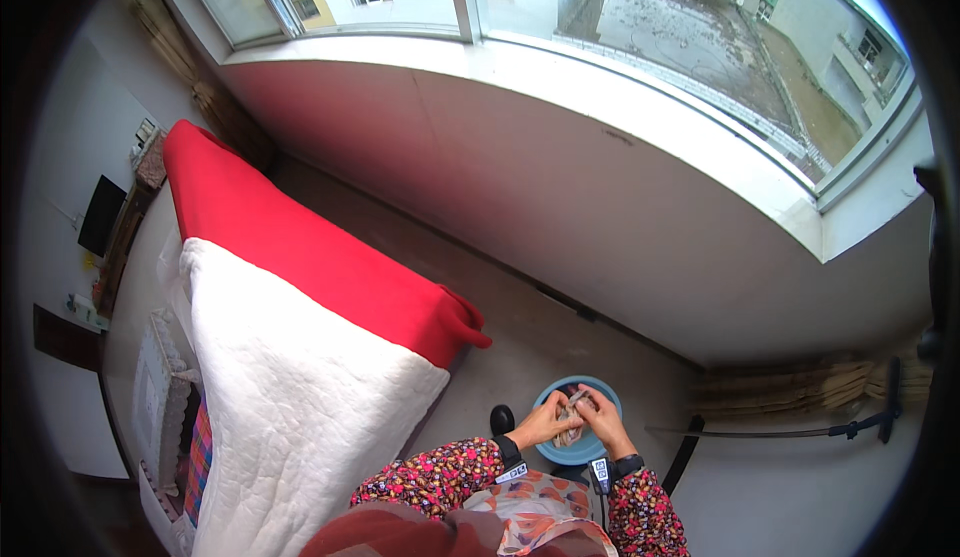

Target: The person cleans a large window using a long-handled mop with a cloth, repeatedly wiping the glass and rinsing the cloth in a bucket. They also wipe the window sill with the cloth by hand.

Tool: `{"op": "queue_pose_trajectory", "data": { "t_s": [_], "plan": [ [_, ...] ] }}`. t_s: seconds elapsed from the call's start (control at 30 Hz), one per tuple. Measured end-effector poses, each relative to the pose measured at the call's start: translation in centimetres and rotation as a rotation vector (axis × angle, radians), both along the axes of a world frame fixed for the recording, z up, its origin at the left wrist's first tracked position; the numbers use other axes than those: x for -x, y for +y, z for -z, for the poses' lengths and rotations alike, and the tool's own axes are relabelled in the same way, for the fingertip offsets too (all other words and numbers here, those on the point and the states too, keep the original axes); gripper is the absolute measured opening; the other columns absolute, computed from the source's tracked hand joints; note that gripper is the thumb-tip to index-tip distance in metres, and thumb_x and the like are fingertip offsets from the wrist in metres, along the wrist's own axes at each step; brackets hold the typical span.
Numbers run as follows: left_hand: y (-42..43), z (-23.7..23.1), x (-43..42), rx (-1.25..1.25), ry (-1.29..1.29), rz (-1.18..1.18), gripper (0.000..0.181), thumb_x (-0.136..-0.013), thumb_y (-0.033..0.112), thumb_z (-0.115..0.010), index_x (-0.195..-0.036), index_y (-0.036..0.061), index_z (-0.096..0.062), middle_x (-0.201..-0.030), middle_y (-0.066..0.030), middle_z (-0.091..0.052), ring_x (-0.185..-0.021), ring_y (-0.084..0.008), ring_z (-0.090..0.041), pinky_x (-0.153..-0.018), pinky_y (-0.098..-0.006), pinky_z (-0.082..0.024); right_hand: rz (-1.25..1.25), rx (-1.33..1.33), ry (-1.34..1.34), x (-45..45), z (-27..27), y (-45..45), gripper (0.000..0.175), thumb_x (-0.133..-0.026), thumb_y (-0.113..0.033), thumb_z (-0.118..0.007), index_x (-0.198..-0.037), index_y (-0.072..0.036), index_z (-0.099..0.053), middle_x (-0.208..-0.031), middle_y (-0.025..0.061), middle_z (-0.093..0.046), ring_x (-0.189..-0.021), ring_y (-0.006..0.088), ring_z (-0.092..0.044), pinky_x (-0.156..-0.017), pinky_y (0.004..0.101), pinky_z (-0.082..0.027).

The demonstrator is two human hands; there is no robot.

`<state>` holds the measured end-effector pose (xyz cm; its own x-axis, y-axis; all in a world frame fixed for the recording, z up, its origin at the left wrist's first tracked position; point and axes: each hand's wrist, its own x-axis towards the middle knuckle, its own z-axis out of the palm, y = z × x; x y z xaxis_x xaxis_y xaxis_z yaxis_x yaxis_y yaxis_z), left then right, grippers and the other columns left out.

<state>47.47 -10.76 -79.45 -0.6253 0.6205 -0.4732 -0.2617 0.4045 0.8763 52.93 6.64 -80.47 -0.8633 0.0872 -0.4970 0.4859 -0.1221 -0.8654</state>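
Note:
Both of my hands are together over a round light-blue plastic basin (553, 452) on the floor. My left hand (540, 423) grips one side of a crumpled, pale patterned cloth (570, 432). On the cloth's other side, my right hand (604, 420) holds it with bent fingers. The cloth is bunched between the fingers, and its lower folds hang inside the basin's outline. Something dark red lies in the basin behind the hands, mostly hidden.
Left of me, a bed bears a white quilted pad (300, 377) and a red blanket (315, 249). A window sill (525, 81) runs along the wall ahead. Gathered curtains (787, 390) and a dark metal stand (840, 431) are at the right. A dark shoe (501, 420) shows beside the basin.

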Motion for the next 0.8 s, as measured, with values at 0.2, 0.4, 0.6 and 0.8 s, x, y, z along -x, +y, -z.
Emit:
{"op": "queue_pose_trajectory", "data": {
  "t_s": [0.2,0.4,0.6,0.8],
  "plan": [
    [-3.1,-3.6,2.0,-0.291,-0.040,-0.005,0.026,-0.097,0.024,-0.056,-0.115,0.0058,-0.051,-0.099,-0.0031,-0.061,-0.094,-0.0113,-0.056,-0.084,-0.0281,-0.045,-0.047,0.055,0.106,1.0,-9.3,-2.2,0.057,-0.085,-0.006,-0.067,-0.138,-0.003,-0.045,-0.114,0.0072,-0.060,-0.100,0.0135,-0.058,-0.089,0.0276,-0.048],
    [-3.2,-9.2,2.3,-0.550,0.008,-0.439,0.018,-0.097,0.018,-0.051,-0.108,0.0037,-0.056,-0.100,-0.0008,-0.060,-0.097,-0.0097,-0.053,-0.089,-0.0261,-0.042,-0.247,-0.410,0.331,0.7,-15.9,-2.3,0.062,-0.075,-0.015,-0.072,-0.132,-0.003,-0.051,-0.112,0.0115,-0.056,-0.098,0.0190,-0.059,-0.086,0.0296,-0.049],
    [-1.4,-14.9,0.8,-0.510,0.267,-0.351,0.021,-0.100,0.024,-0.047,-0.104,0.0035,-0.052,-0.093,-0.0020,-0.058,-0.087,-0.0075,-0.052,-0.079,-0.0251,-0.045,-0.375,-0.630,0.257,-2.6,-18.5,-1.4,0.081,-0.068,-0.030,-0.081,-0.136,-0.005,-0.045,-0.127,0.0178,-0.047,-0.111,0.0281,-0.054,-0.093,0.0362,-0.047],
    [-1.3,-21.0,-2.7,-0.048,0.334,0.202,0.026,-0.099,0.032,-0.047,-0.101,0.0064,-0.053,-0.076,-0.0075,-0.060,-0.064,-0.0161,-0.059,-0.061,-0.0285,-0.048,-0.325,-0.581,0.586,-6.6,-19.8,-0.2,0.106,-0.064,-0.033,-0.085,-0.149,-0.007,-0.026,-0.152,0.0201,-0.025,-0.141,0.0330,-0.026,-0.113,0.0403,-0.029]
  ]
}}
